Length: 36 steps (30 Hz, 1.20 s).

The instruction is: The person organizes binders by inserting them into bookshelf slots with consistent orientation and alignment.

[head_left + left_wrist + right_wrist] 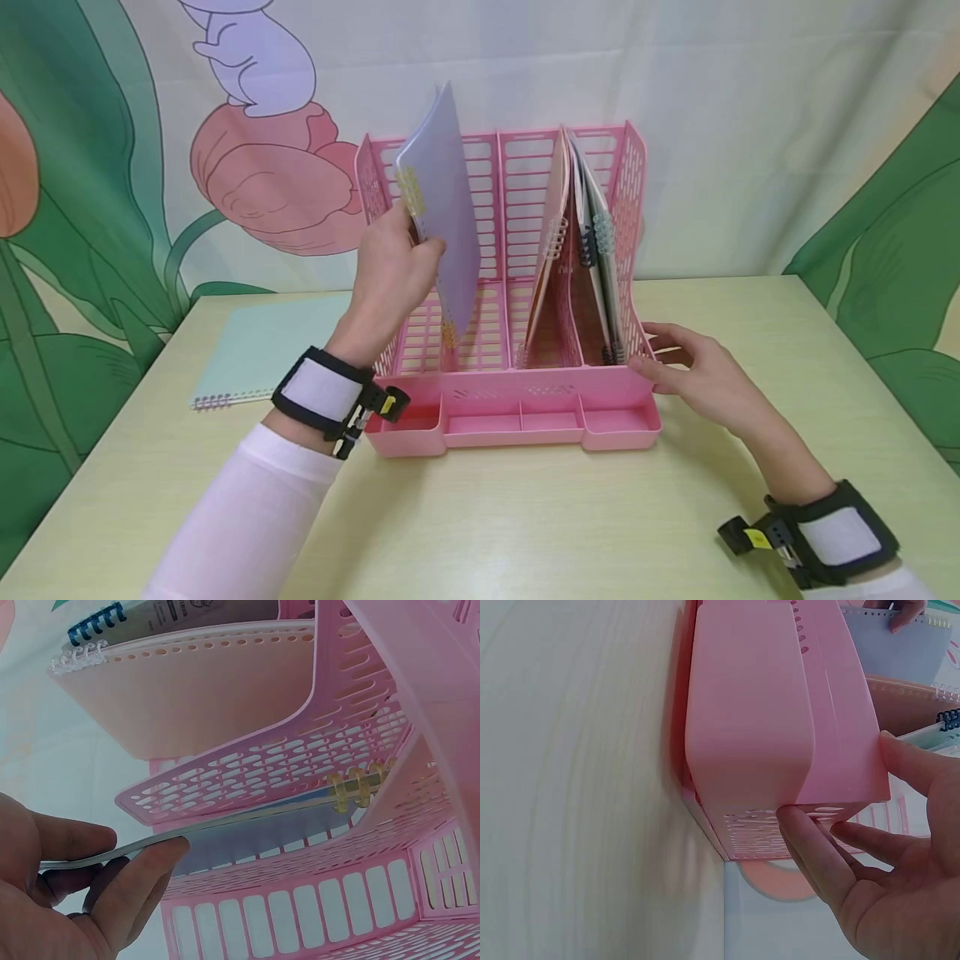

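Observation:
My left hand [393,271] pinches a lavender ring-bound notebook [452,208] between thumb and fingers at its spine edge. The notebook stands upright in the left half of a pink desk file rack [517,385], its lower end between the slats. In the left wrist view, yellow rings [358,787] show at the notebook's far end, beside a perforated pink divider [247,780]. On the right, my right hand [697,371] grips the rack's front side corner, thumb at the front edge and fingers [817,855] on the outer side wall.
Several spiral notebooks [550,250] lean in the rack's right half. A mint-green spiral notebook [251,342] lies flat on the table [480,517] at left. Small compartments [551,422] run along the rack's front. A printed curtain [735,150] hangs behind.

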{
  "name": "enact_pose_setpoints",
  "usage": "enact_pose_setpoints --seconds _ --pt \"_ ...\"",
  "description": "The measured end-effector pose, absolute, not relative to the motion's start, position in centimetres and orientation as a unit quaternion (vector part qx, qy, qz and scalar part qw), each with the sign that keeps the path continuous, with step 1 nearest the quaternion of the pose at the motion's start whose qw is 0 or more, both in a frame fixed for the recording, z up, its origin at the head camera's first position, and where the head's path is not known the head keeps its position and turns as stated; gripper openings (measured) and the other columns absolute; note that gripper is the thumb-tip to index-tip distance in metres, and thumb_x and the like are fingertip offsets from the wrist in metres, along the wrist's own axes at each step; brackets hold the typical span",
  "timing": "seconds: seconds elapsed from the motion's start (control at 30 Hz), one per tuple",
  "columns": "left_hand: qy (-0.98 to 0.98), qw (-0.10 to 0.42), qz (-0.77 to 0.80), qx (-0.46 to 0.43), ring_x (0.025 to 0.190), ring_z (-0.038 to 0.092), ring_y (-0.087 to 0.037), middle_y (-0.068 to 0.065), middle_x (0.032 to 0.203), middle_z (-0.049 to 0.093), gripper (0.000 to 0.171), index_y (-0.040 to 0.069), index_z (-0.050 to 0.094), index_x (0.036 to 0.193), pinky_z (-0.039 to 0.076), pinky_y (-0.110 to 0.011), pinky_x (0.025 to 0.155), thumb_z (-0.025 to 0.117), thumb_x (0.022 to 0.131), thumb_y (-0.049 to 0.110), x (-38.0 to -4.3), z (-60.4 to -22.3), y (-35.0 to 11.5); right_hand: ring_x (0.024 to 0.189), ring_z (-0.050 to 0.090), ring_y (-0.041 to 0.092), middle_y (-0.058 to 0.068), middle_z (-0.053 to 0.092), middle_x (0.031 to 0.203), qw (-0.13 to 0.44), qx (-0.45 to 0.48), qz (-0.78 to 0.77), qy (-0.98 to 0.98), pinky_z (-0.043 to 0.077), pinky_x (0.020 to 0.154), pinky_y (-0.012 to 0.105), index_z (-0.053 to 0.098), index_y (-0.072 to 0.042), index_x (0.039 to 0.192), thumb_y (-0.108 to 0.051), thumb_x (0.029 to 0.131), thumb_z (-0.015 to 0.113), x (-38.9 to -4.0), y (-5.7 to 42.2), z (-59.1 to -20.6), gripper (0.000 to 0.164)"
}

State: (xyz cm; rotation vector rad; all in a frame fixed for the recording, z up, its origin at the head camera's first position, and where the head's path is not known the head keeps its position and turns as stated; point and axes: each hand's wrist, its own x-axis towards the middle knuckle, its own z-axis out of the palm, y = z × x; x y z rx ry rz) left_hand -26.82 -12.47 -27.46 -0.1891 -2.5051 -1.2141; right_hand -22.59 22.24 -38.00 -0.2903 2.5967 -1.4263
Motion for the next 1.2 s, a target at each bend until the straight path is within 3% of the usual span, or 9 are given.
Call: enact_pose_setpoints --seconds 0.27,0.5,1.2 --pt "-0.893 0.197 -0.402 -0.054 0.110 0.069 -0.032 -0.020 0.126 0.068 0.039 -0.003 0.059 0.134 0.060 -0.047 0.083 0.059 0.098 0.010 -27.22 -27.57 -12.34 0.123 0.056 0.040 0.023 0.051 0.144 0.080 -0.099 -0.477 0.870 0.060 0.085 0.044 0.037 -0.002 0.157 -0.036 0.099 0.070 -22.55 22.14 -37.97 0.074" --pt "-0.904 0.229 -0.358 -0.057 0.100 0.073 -0.032 -0.019 0.115 0.073 0.036 -0.002 0.064 0.129 0.061 -0.044 0.070 0.061 0.096 0.011 -27.30 -27.40 -12.28 0.122 0.056 0.040 0.023 0.052 0.143 0.077 -0.103 -0.475 0.870 0.060 0.083 0.042 0.038 -0.002 0.156 -0.035 0.099 0.070 -22.62 22.03 -37.96 0.074" --pt "-0.912 0.161 -0.366 -0.088 0.110 0.069 -0.036 -0.022 0.124 0.068 0.043 -0.004 0.058 0.134 0.060 -0.049 0.085 0.067 0.093 0.003 -27.34 -27.08 -12.67 0.123 0.056 0.040 0.023 0.050 0.146 0.081 -0.097 -0.471 0.873 0.060 0.085 0.043 0.037 -0.002 0.157 -0.038 0.099 0.070 -22.70 22.26 -38.07 0.076"
